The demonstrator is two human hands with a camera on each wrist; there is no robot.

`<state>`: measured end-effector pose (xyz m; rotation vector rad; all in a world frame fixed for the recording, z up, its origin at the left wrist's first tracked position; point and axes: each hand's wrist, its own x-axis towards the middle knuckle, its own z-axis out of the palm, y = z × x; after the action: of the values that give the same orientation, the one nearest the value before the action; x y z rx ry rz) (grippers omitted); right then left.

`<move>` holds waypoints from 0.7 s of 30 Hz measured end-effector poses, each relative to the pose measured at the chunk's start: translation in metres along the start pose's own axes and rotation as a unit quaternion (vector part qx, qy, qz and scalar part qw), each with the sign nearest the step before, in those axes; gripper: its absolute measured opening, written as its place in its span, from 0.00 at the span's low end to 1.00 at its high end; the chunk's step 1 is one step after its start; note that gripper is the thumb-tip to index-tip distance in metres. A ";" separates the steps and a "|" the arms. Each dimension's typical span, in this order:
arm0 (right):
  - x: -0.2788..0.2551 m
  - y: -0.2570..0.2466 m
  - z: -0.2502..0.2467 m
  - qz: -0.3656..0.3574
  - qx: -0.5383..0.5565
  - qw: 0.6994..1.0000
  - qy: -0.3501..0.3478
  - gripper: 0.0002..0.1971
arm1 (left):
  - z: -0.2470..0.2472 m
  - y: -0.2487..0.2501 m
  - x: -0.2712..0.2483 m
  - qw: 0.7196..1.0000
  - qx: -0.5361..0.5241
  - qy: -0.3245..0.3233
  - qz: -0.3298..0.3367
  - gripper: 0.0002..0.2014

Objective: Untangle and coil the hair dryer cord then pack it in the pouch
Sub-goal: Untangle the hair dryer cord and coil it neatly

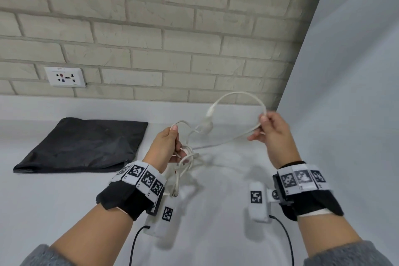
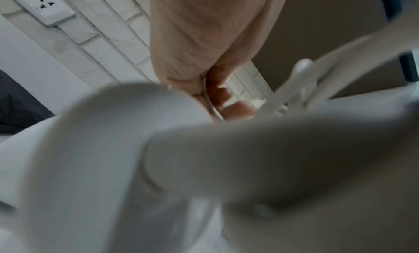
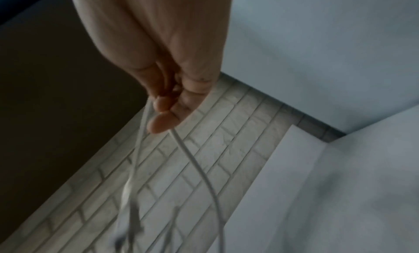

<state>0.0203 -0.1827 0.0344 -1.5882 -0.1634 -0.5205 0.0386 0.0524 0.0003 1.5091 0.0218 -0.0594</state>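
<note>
Cord (image 1: 235, 136) hangs between your hands above the counter (image 1: 64, 201): your left hand (image 1: 166, 147) grips the bunched loops, your right hand (image 1: 272, 129) pinches one strand. Pulling apart could tighten the knot. Pouch (image 1: 84, 144) lies far left.

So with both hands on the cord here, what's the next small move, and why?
Probably bring the right hand over and lay its loop of cord onto the bunch gripped by the left hand. The plug end hangs loose between them, and the pouch lies flat, not yet in use.
</note>
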 end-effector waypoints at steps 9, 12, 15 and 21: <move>-0.003 0.032 -0.017 0.167 -0.042 0.985 0.012 0.12 | 0.007 0.016 -0.011 0.994 -0.043 -0.057 0.087 0.16; -0.007 0.041 -0.009 0.196 -0.108 0.974 -0.048 0.04 | 0.009 0.020 -0.013 0.989 -0.051 -0.091 0.105 0.17; -0.013 0.031 0.005 0.139 -0.270 0.950 -0.064 0.11 | 0.011 0.022 -0.014 0.987 -0.048 -0.109 0.104 0.17; -0.033 -0.016 0.057 -0.072 -0.308 0.915 -0.250 0.19 | 0.023 0.020 -0.021 0.983 0.028 -0.151 0.102 0.17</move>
<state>-0.0027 -0.1187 0.0349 -2.3276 -0.5474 -0.2727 0.0181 0.0310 0.0229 1.5365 -0.3814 -0.1247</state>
